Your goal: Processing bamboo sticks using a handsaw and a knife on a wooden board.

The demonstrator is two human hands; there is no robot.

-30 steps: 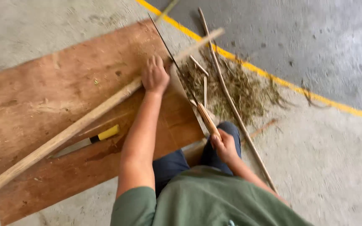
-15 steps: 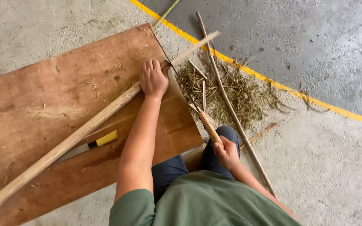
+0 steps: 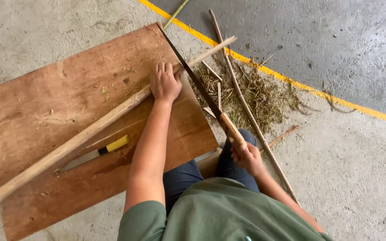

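- Left hand (image 3: 165, 83): pressing flat, fingers spread, on the bamboo pole (image 3: 90, 129), unchanged.
- Right hand (image 3: 248, 157): clamped around the saw (image 3: 197, 82) handle; blade now lying across the pole, having swung in from beside it.

Left hand (image 3: 165, 84) pressing bamboo pole (image 3: 90, 131) on plywood board (image 3: 45, 98), right hand (image 3: 248, 157) gripping saw (image 3: 202, 87) across it
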